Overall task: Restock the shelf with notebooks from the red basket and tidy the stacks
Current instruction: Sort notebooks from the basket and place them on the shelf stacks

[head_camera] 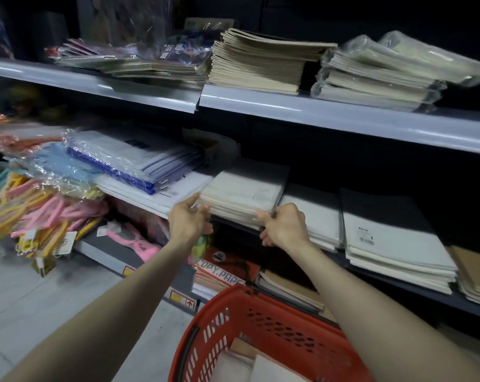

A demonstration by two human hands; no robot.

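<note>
A stack of white notebooks (244,191) lies at the front of the middle shelf (398,274). My left hand (187,221) grips its left front corner. My right hand (284,226) grips its right front corner, fingers curled under the stack. The stack juts over the shelf edge. Below my arms stands the red basket (260,326), with a few notebooks (241,365) lying in its bottom. Two more white notebook stacks (387,232) lie to the right on the same shelf.
The upper shelf (316,111) carries beige notebook stacks (260,64) and plastic-wrapped packs (385,75). Wrapped blue folders (128,161) lie left of my hands; pink and yellow items (40,210) pile at far left. Copy paper packs (222,274) sit on the bottom shelf.
</note>
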